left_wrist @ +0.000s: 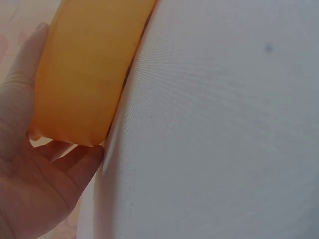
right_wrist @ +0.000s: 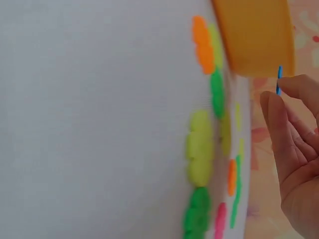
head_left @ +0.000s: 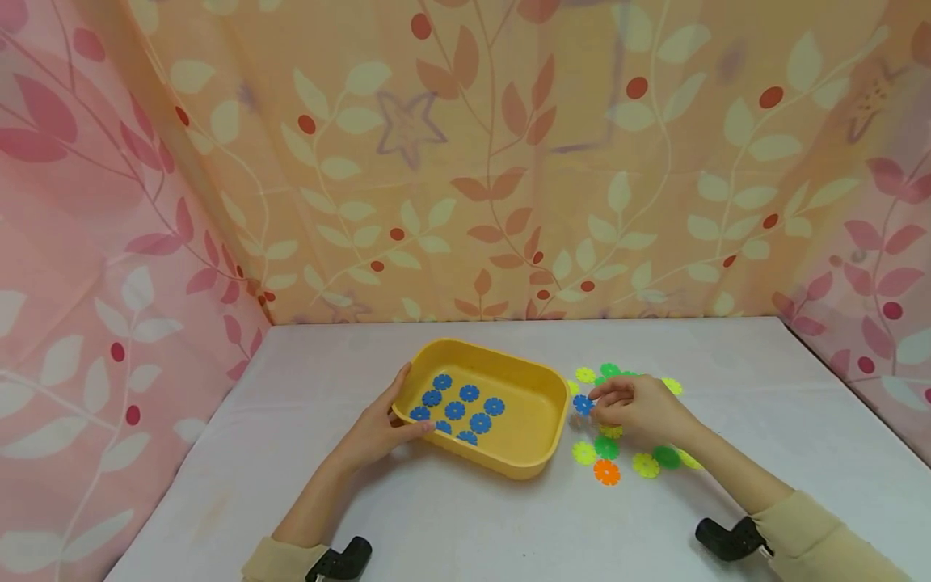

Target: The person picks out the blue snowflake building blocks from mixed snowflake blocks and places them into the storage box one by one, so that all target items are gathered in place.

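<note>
My left hand [head_left: 381, 424] grips the left end of a yellow plastic tub [head_left: 538, 408], thumb over the near rim and fingers round the outside. Several blue notched discs [head_left: 454, 411] lie on the tub's floor, toward its left side. In the left wrist view the tub's wall [left_wrist: 84, 74] sits between thumb and fingers of the hand [left_wrist: 45, 174]. To the right of the tub, my right hand [head_left: 643, 411] pinches one blue disc [head_left: 583, 405] between thumb and fingertip. The right wrist view shows this disc [right_wrist: 279, 79] edge-on, above the table.
Green, yellow and orange discs lie loose right of the tub, among them an orange disc [head_left: 607, 472] and a green disc [head_left: 666, 457]. A pink disc [right_wrist: 220, 219] shows in the right wrist view. A patterned curtain [head_left: 465, 162] hangs behind the white table [head_left: 451, 525].
</note>
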